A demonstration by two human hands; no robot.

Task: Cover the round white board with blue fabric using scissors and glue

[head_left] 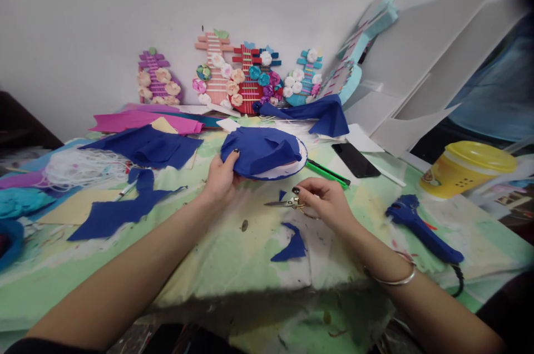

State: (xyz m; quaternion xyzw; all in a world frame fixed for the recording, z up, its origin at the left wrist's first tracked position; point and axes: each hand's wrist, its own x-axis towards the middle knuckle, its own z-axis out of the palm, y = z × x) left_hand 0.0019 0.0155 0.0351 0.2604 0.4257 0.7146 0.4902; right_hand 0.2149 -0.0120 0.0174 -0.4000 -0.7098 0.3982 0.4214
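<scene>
My left hand (224,176) grips the left edge of a rounded white piece covered with dark blue paper (262,148), thumb on top. Along its right side the blue layer is folded back and a white rim shows. A small pair of scissors (290,203) is in my right hand (327,201), just below the piece's lower right edge, blades pointing left and apart from it. Two blue scraps lie close by: a tiny one by the blades and a curved scrap (293,244) lower down on the table.
A green cutter (328,173), a black phone (355,160), a blue glue gun (423,229) and a yellow tub (465,170) are on the right. Blue sheets (146,145), white string (85,166) and a large blue offcut (112,212) lie left. Decorated guitar shapes (249,78) lean against the wall.
</scene>
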